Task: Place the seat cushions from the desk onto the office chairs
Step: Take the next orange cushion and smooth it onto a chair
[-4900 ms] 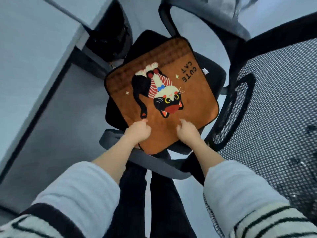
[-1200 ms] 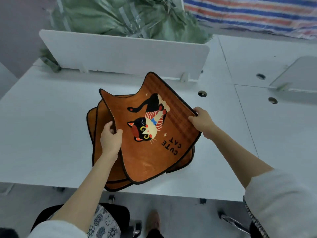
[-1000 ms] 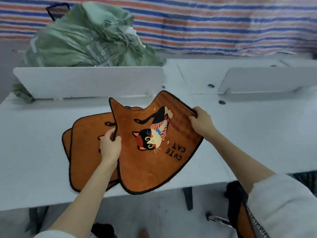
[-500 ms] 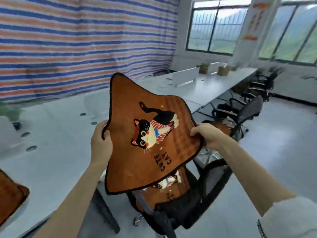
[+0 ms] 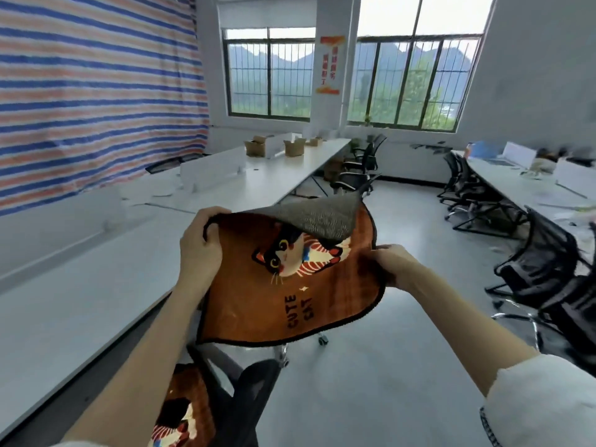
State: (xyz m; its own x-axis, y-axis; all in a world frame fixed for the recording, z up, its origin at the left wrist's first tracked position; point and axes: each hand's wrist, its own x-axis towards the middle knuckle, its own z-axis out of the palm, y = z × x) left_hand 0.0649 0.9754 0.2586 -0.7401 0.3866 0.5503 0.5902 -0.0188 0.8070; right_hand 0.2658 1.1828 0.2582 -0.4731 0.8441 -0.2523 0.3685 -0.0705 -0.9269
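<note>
Orange cat cushion [image 5: 283, 295] in both hands, far corner folded over

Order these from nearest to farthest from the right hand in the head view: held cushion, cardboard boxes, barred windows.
1. Held cushion: gripped by the right hand itself.
2. Cardboard boxes: on the long desk, ahead-left.
3. Barred windows: far wall.

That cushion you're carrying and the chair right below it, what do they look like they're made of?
Cushion: seemingly soft short-pile plush, matte orange-brown with a printed cat and black piped edge. It sags between the left hand and right hand, and its far corner flops over, showing a grey nubby backing, possibly anti-slip. Chair: black, matte, looks like moulded plastic framing a mesh back, though blurred here.
</note>
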